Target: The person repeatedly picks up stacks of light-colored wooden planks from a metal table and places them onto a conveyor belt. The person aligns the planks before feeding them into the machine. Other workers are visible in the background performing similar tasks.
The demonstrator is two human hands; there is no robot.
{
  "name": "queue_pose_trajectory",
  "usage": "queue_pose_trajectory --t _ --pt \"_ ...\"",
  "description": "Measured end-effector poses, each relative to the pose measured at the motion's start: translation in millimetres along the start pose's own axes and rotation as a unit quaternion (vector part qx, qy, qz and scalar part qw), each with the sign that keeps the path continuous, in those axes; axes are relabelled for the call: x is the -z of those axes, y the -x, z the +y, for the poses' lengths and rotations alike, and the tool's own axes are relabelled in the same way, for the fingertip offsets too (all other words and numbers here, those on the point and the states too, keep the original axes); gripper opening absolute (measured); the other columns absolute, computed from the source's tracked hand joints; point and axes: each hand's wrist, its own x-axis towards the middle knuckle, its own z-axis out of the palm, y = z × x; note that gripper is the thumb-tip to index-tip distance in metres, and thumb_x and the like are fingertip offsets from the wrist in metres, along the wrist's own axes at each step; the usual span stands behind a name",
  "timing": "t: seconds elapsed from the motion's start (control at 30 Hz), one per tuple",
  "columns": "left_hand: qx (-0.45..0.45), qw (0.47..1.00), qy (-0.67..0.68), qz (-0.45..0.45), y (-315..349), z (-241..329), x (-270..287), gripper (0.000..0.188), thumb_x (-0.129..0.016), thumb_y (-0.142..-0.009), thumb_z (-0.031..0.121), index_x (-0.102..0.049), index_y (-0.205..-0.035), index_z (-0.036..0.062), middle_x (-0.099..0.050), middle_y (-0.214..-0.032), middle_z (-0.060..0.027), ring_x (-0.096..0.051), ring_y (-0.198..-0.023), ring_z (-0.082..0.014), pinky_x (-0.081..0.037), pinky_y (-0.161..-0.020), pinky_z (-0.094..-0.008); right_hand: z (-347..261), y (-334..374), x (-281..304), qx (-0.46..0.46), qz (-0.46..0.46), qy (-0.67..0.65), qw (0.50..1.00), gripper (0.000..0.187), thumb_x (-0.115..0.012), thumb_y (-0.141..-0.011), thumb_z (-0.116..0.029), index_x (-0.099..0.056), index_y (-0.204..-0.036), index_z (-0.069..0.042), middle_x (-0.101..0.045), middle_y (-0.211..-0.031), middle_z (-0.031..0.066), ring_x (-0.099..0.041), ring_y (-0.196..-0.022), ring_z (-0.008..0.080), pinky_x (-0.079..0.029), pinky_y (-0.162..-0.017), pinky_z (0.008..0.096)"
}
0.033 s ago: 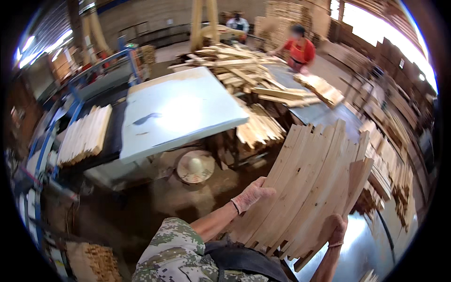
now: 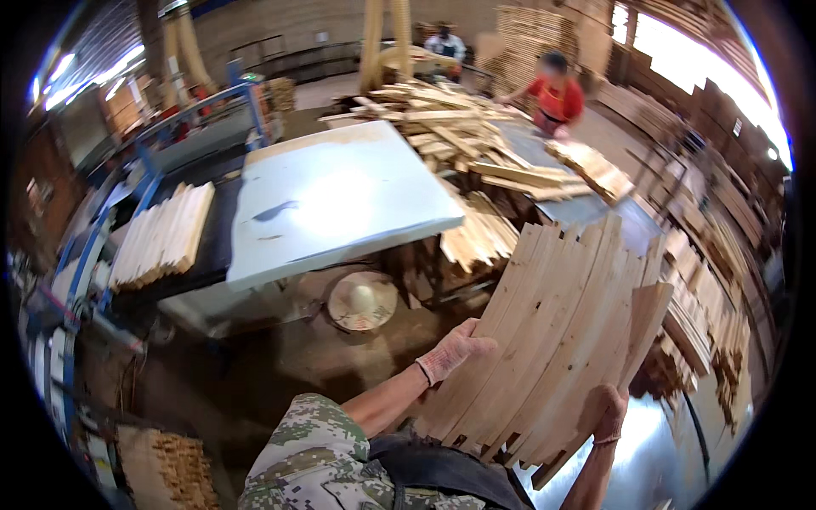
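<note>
One layered bundle of pale, flat wooden slats (image 2: 544, 331), too overlapped to count singly, is to the right of one glossy, pale-blue rectangular bench (image 2: 297, 242), its long axis running from near to far and leaning rightward. It lies between the left grip (image 2: 459, 348) and right grip (image 2: 609, 412), both gloved in pinkish knit, clasping its opposite edges.

Lt-brn planks (image 2: 544, 331), grn-wht camo sleeve (image 2: 308, 446)
</note>
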Motion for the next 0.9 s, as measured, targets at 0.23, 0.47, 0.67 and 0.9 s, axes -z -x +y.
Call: queue_pose_trajectory --t 0.23,0.47,0.67,0.9 --pt "-0.06 0.98 0.053 0.182 91.6 69.9 138.5 0.071 -0.086 -0.087 0.031 -0.053 -0.144 0.0026 -0.065 -0.128 -0.0081 -0.062 -0.118 -0.0173 -0.049 -0.106 -0.0343 32.7 -123.8 -228.2 -0.006 -0.211 -0.023 0.977 0.054 -0.077 -0.081 -0.026 -0.06 -0.123 0.003 -0.06 -0.086 0.0016 -0.056 -0.072 0.0135 -0.045 -0.063 0.03" --pt "-0.113 0.942 0.079 0.307 128.1 98.8 249.4 0.061 -0.076 -0.096 0.03 -0.055 -0.145 0.0 -0.067 -0.13 -0.009 -0.064 -0.119 -0.0201 -0.053 -0.105 -0.0389 73.9 -204.8 -415.1 -0.078 -0.349 0.005 0.934 0.059 -0.079 -0.081 -0.024 -0.063 -0.128 0.007 -0.069 -0.101 0.0073 -0.067 -0.084 0.0198 -0.055 -0.074 0.0347" --pt "-0.088 0.928 0.076 0.353 125.0 154.6 338.4 0.056 -0.072 -0.099 0.031 -0.057 -0.142 -0.0016 -0.07 -0.121 -0.0111 -0.07 -0.107 -0.0211 -0.058 -0.097 -0.0382 84.0 -268.8 -558.0 -0.223 -0.424 0.108 0.871 0.049 -0.077 -0.083 -0.02 -0.067 -0.124 0.006 -0.075 -0.101 0.0127 -0.074 -0.087 0.0246 -0.062 -0.078 0.039" --pt "-0.068 0.909 0.047 0.408 84.3 203.0 460.9 0.053 -0.078 -0.095 0.027 -0.064 -0.138 -0.0009 -0.072 -0.126 -0.0119 -0.07 -0.112 -0.0227 -0.055 -0.102 -0.0389 142.4 -337.4 -691.4 -0.221 -0.429 0.065 0.873 0.041 -0.075 -0.084 -0.008 -0.064 -0.121 0.007 -0.073 -0.095 0.0119 -0.072 -0.083 0.0234 -0.061 -0.079 0.0367"
